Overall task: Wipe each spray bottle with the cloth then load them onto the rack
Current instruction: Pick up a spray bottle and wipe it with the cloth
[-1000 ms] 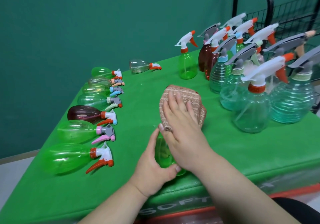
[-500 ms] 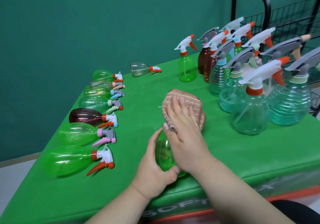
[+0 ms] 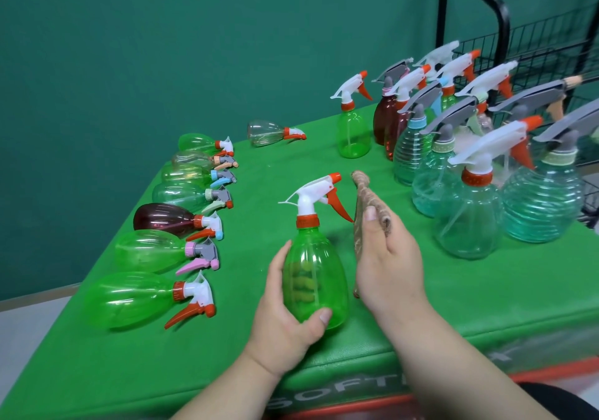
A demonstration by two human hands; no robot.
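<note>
Left hand (image 3: pixel 282 317) grips the green spray bottle (image 3: pixel 324 257) round its lower body, thumb across the front near the base, fingers wrapped behind and showing through the plastic. The bottle is upright at the near middle of the desk (image 3: pixel 453 293); can't tell if its base touches the cover. Its white and orange trigger head is in full view, nozzle pointing right.

Right hand (image 3: pixel 389 267) is just beside the bottle on its right, not touching it, palm facing left. Fingers are mostly straight, and the thumb pinches the knitted cloth (image 3: pixel 364 196) against them. The cloth hangs edge-on, its top near the trigger.

Versus half a second ago: the cloth and right hand sat draped over the bottle's top and hid the head. Now they are off to the right and the whole bottle is exposed. The left hand's grip is unchanged.

Row of lying bottles (image 3: pixel 152 251) along the desk's left side. Cluster of upright bottles (image 3: pixel 470 222) on the right. Black wire rack (image 3: pixel 534 46) behind that cluster.
</note>
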